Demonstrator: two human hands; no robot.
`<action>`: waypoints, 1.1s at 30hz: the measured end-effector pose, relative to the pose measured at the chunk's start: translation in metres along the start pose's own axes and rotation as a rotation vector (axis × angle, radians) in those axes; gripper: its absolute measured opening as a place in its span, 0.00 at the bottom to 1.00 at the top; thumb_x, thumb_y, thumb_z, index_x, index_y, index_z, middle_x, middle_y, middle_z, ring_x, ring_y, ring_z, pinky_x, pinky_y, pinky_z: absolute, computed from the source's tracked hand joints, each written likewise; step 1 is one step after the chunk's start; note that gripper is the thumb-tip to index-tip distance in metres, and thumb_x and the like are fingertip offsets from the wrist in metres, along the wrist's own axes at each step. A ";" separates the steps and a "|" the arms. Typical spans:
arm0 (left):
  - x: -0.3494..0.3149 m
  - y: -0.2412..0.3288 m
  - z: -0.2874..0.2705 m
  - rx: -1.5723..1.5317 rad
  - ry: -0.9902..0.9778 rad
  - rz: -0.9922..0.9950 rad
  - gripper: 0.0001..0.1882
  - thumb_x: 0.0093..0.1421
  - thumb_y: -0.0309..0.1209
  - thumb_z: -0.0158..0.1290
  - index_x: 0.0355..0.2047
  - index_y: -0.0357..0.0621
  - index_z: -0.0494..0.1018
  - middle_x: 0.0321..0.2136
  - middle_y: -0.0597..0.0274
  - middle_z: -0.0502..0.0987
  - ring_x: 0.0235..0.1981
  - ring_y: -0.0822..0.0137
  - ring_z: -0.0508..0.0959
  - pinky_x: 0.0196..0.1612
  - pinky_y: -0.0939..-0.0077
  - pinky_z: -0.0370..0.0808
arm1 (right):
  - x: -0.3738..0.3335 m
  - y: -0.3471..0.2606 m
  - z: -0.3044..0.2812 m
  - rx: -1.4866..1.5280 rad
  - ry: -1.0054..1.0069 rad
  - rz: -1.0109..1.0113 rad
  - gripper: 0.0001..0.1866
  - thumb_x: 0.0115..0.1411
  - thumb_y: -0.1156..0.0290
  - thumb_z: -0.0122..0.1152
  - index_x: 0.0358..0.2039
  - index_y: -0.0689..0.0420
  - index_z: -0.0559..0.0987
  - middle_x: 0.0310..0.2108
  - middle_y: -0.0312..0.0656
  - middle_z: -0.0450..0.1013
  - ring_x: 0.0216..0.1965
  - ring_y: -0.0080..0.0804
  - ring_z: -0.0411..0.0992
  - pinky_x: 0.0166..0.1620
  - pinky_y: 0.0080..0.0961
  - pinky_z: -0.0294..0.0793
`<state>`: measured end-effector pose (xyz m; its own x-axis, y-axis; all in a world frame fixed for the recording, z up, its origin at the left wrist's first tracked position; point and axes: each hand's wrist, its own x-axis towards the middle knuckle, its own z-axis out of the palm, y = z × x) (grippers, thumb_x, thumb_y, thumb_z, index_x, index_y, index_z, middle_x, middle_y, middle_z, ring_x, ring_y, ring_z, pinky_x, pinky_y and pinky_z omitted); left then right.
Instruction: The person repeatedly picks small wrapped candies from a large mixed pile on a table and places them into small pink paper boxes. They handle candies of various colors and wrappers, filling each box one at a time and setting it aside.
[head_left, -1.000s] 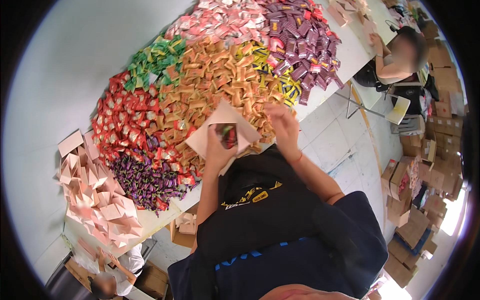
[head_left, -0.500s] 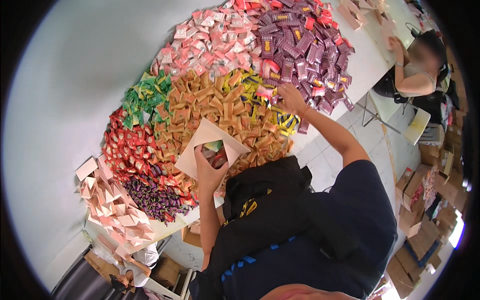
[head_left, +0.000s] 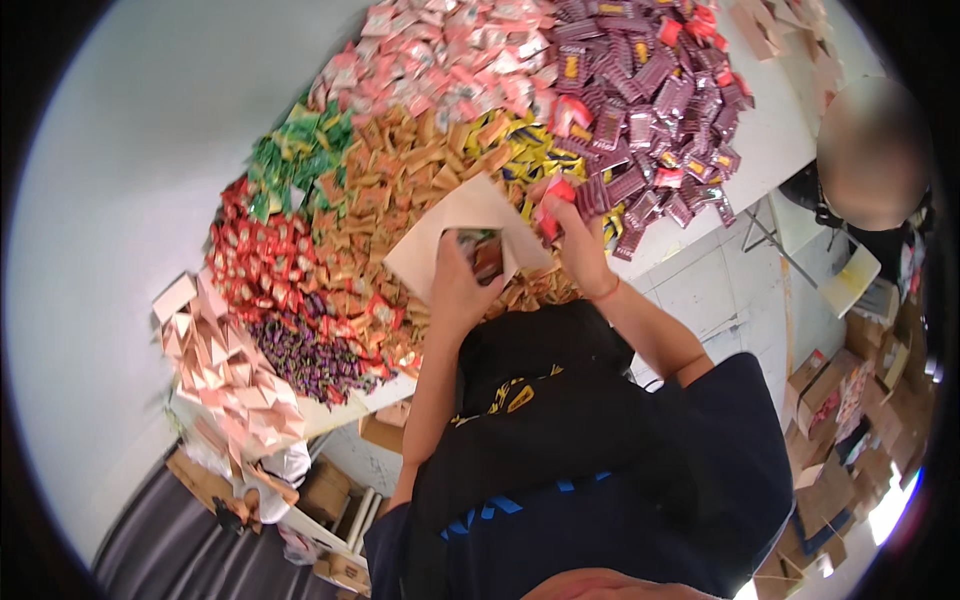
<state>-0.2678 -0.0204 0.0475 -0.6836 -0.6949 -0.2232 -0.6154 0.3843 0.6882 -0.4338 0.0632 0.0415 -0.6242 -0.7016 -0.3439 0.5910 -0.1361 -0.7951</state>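
My left hand [head_left: 462,285] grips an open pale pink paper box [head_left: 425,235], tilted so that several wrapped pieces show inside its opening. Close to the box's right side, my right hand [head_left: 582,245] is closed on a red and pink wrapped packet [head_left: 553,205]. A purple packet [head_left: 593,195] sits at its fingers; whether it is held too I cannot tell. Beneath and around both hands spread orange-brown packets [head_left: 385,190] and yellow packets [head_left: 530,148]. Farther off lie purple packets [head_left: 650,110] and pink-white packets [head_left: 440,65].
To the left are green packets [head_left: 300,150], red packets [head_left: 255,255] and small dark purple sweets [head_left: 310,345]. Folded paper boxes [head_left: 225,365] crowd the table's left end. Another person [head_left: 870,165] is at the right, near a stool [head_left: 850,280]. Cardboard boxes [head_left: 820,385] line the floor.
My right hand has drawn back from the far packets toward the box, bringing a red and pink packet. My left hand has moved the box slightly right and away from me.
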 end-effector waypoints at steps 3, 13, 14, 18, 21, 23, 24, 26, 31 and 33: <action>0.005 0.018 -0.002 -0.169 -0.030 -0.008 0.44 0.41 0.27 0.66 0.56 0.34 0.55 0.46 0.43 0.67 0.50 0.47 0.70 0.51 0.61 0.70 | -0.034 0.022 0.033 0.011 -0.097 -0.118 0.18 0.59 0.72 0.58 0.49 0.59 0.68 0.40 0.38 0.71 0.38 0.19 0.67 0.41 0.19 0.69; -0.032 0.004 0.004 -0.386 -0.055 -0.018 0.42 0.40 0.27 0.66 0.54 0.35 0.55 0.40 0.49 0.68 0.41 0.52 0.73 0.45 0.64 0.71 | -0.060 0.049 0.042 -0.277 -0.191 -0.356 0.12 0.55 0.86 0.44 0.37 0.62 0.74 0.42 0.46 0.72 0.51 0.35 0.69 0.58 0.32 0.65; -0.034 -0.001 0.004 -0.415 -0.044 -0.018 0.42 0.40 0.27 0.66 0.54 0.35 0.55 0.40 0.49 0.68 0.40 0.53 0.73 0.45 0.65 0.71 | -0.062 0.044 0.040 -0.400 -0.218 -0.414 0.12 0.55 0.88 0.44 0.36 0.63 0.74 0.41 0.46 0.72 0.51 0.36 0.69 0.58 0.32 0.65; -0.036 -0.014 -0.006 -0.362 -0.004 0.015 0.41 0.40 0.28 0.65 0.53 0.34 0.56 0.40 0.48 0.69 0.41 0.52 0.72 0.46 0.66 0.71 | -0.070 0.006 0.012 -0.947 -0.560 -0.545 0.13 0.49 0.84 0.51 0.35 0.58 0.77 0.42 0.43 0.75 0.42 0.39 0.74 0.44 0.33 0.74; -0.037 0.002 -0.005 -0.276 -0.068 0.083 0.40 0.41 0.30 0.64 0.53 0.33 0.57 0.40 0.46 0.69 0.44 0.49 0.72 0.49 0.64 0.70 | -0.070 0.011 -0.010 -1.295 -0.809 -0.607 0.16 0.46 0.74 0.59 0.39 0.54 0.74 0.37 0.41 0.73 0.37 0.40 0.73 0.38 0.36 0.74; -0.029 0.016 0.001 -0.248 -0.101 0.157 0.41 0.41 0.30 0.64 0.54 0.33 0.56 0.41 0.45 0.69 0.45 0.48 0.72 0.50 0.64 0.70 | -0.070 0.009 -0.020 -1.428 -0.866 -0.548 0.13 0.47 0.72 0.60 0.36 0.55 0.74 0.36 0.41 0.70 0.39 0.41 0.72 0.40 0.37 0.72; -0.026 0.020 0.004 -0.258 -0.123 0.169 0.40 0.42 0.29 0.63 0.54 0.32 0.57 0.42 0.44 0.69 0.46 0.48 0.72 0.49 0.63 0.70 | -0.064 0.010 -0.028 -1.436 -0.846 -0.563 0.13 0.47 0.72 0.60 0.35 0.55 0.74 0.36 0.42 0.70 0.40 0.41 0.72 0.41 0.36 0.72; -0.015 0.023 0.013 -0.269 -0.159 0.176 0.37 0.44 0.28 0.61 0.54 0.32 0.57 0.43 0.43 0.69 0.46 0.48 0.72 0.49 0.63 0.70 | -0.052 0.010 -0.042 -1.435 -0.819 -0.597 0.11 0.48 0.72 0.59 0.34 0.56 0.73 0.36 0.42 0.69 0.40 0.42 0.71 0.42 0.36 0.71; 0.021 0.064 0.050 0.038 -0.041 0.317 0.20 0.57 0.23 0.49 0.52 0.38 0.66 0.44 0.50 0.75 0.45 0.47 0.75 0.45 0.60 0.73 | -0.054 -0.010 -0.077 -1.436 -0.672 -0.487 0.11 0.49 0.70 0.61 0.34 0.57 0.74 0.34 0.42 0.68 0.39 0.41 0.71 0.41 0.36 0.71; 0.033 0.082 0.069 0.099 0.032 0.574 0.18 0.58 0.24 0.50 0.50 0.39 0.68 0.46 0.52 0.75 0.47 0.51 0.76 0.45 0.62 0.74 | -0.055 -0.023 -0.091 -1.464 -0.557 -0.392 0.11 0.49 0.70 0.61 0.34 0.57 0.74 0.34 0.42 0.69 0.39 0.41 0.71 0.40 0.35 0.72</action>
<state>-0.3681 0.0306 0.0489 -0.9072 -0.3762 0.1885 -0.1849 0.7590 0.6243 -0.4598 0.1685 0.0336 -0.1647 -0.9845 -0.0599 -0.7257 0.1621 -0.6686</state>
